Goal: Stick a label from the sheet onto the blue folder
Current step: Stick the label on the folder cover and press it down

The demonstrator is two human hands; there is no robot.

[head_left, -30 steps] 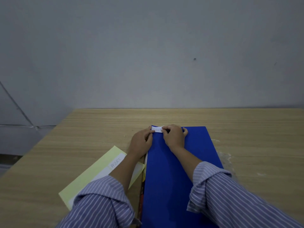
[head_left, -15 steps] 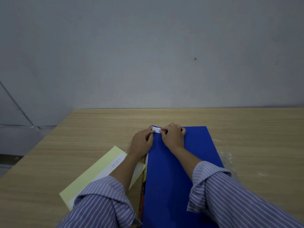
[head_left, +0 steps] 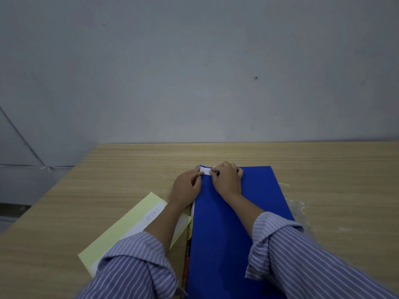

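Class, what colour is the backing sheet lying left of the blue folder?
Pale yellow: the backing sheet shows best in the head view, beside the blue folder.

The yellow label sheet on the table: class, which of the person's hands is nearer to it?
Left. The left hand lies just beyond the yellow label sheet; the right hand rests farther right on the blue folder.

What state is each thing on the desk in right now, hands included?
Label: lying flat at the folder's far left corner, partly under the fingers.
Folder: closed, flat on the table.
Label sheet: flat, left of the folder, one "ASSET" label on it, left forearm crossing it.
Left hand: fingertips on the label's left end.
Right hand: fingers pressing the label's right part.
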